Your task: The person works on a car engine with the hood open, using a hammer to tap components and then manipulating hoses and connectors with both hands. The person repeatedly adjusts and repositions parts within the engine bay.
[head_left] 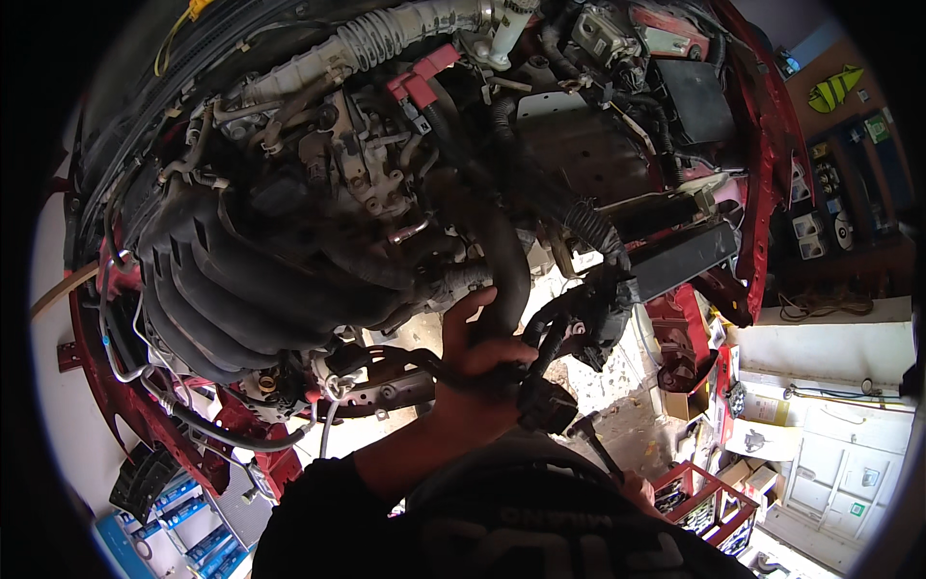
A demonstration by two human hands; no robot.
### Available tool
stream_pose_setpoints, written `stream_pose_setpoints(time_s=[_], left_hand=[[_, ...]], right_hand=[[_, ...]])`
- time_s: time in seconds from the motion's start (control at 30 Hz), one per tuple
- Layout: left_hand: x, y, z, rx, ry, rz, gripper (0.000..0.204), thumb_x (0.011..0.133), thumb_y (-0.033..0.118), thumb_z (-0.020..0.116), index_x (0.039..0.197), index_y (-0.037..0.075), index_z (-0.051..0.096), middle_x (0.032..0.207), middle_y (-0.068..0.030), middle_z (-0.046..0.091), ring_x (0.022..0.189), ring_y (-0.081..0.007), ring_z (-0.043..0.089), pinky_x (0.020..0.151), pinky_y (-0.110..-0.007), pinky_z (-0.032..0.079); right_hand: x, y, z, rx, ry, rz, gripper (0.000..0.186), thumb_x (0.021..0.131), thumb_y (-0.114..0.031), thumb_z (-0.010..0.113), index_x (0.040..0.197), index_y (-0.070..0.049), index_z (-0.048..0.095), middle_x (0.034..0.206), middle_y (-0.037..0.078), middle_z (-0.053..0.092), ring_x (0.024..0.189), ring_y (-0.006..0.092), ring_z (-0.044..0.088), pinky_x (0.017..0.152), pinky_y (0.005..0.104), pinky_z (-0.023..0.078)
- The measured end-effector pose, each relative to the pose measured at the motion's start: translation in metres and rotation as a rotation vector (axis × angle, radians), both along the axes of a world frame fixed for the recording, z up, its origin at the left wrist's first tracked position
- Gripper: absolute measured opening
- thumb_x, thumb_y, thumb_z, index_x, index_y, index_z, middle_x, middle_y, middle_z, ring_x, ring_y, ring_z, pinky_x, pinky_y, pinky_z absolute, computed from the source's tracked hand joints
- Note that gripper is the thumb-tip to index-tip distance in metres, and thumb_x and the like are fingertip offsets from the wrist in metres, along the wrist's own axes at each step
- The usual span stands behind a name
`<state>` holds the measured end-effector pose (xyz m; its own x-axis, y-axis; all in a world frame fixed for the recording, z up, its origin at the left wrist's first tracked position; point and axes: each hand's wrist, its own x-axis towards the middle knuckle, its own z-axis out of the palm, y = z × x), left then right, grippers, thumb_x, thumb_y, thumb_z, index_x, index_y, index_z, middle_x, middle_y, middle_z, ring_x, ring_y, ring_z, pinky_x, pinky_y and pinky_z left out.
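Observation:
In the middle of the engine bay, my left hand (471, 372) is closed around part of a black wiring harness (542, 359), just below a thick black hose (506, 280). Its index finger or thumb points up beside that hose. A dark block-shaped piece (548, 410), perhaps a connector, hangs by the harness near my left fingers. Lower right, my right hand (637, 490) grips the handle of a slim dark tool (600, 447). The tool's head is close to the block; whether they touch I cannot tell. Its exact kind is too dark to make out.
A ribbed black intake manifold (241, 289) fills the left of the bay. Red plastic covers (420, 82) sit above the engine. A black crossbar (685, 261) runs to the right fender. Below right stands a red rack (699, 502); blue boxes (178, 511) lie lower left.

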<state>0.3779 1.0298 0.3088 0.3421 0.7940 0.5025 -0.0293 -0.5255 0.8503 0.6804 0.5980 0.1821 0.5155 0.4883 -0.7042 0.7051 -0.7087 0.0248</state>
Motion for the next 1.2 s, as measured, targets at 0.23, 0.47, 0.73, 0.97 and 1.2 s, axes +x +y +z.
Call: stream_pose_setpoints(time_s=[0.23, 0.47, 0.73, 0.97, 1.2], left_hand=[[-0.01, 0.002, 0.004, -0.09, 0.067, -0.05, 0.049, 0.078, 0.016, 0.105, 0.119, 0.013, 0.079, 0.17, -0.0219, 0.036, 0.114, -0.0281, 0.076, 0.095, -0.038, 0.065], [-0.017, 0.001, 0.0, -0.106, 0.153, -0.045, 0.051, 0.079, 0.027, 0.108, 0.119, 0.015, 0.079, 0.168, -0.0225, 0.037, 0.128, -0.0352, 0.068, 0.1, -0.042, 0.062], [-0.031, -0.005, 0.009, -0.29, 0.221, -0.079, 0.048, 0.083, 0.034, 0.103, 0.118, 0.016, 0.077, 0.167, -0.0203, 0.038, 0.133, -0.0375, 0.062, 0.102, -0.046, 0.058], [-0.022, -0.012, 0.018, -0.368, 0.253, -0.022, 0.038, 0.088, 0.027, 0.097, 0.117, 0.017, 0.075, 0.164, -0.0195, 0.042, 0.134, -0.0368, 0.061, 0.105, -0.046, 0.056], [-0.028, -0.017, 0.011, -0.386, 0.277, 0.028, 0.033, 0.09, 0.022, 0.093, 0.116, 0.017, 0.074, 0.161, -0.019, 0.046, 0.136, -0.0365, 0.06, 0.107, -0.046, 0.055]], right_hand=[[0.029, 0.043, -0.005, -0.165, 0.032, 0.02, 0.064, 0.109, -0.069, 0.061, 0.124, -0.009, 0.076, 0.114, 0.026, 0.083, 0.115, 0.0515, 0.078, 0.103, 0.0613, 0.06], [0.022, 0.069, -0.014, -0.226, 0.118, -0.04, 0.071, 0.11, -0.074, 0.055, 0.129, -0.008, 0.074, 0.12, 0.028, 0.082, 0.12, 0.0505, 0.077, 0.105, 0.0617, 0.059], [0.014, 0.082, -0.029, -0.27, 0.219, -0.064, 0.074, 0.111, -0.074, 0.055, 0.136, -0.007, 0.074, 0.127, 0.027, 0.081, 0.125, 0.0476, 0.076, 0.107, 0.06, 0.059], [0.022, 0.082, -0.05, -0.276, 0.281, -0.11, 0.073, 0.11, -0.075, 0.055, 0.139, -0.011, 0.073, 0.138, 0.022, 0.079, 0.135, 0.0439, 0.072, 0.112, 0.0578, 0.056], [0.038, 0.081, -0.058, -0.254, 0.278, -0.133, 0.069, 0.11, -0.072, 0.057, 0.137, -0.011, 0.075, 0.136, 0.022, 0.08, 0.133, 0.0442, 0.073, 0.113, 0.0568, 0.056]])
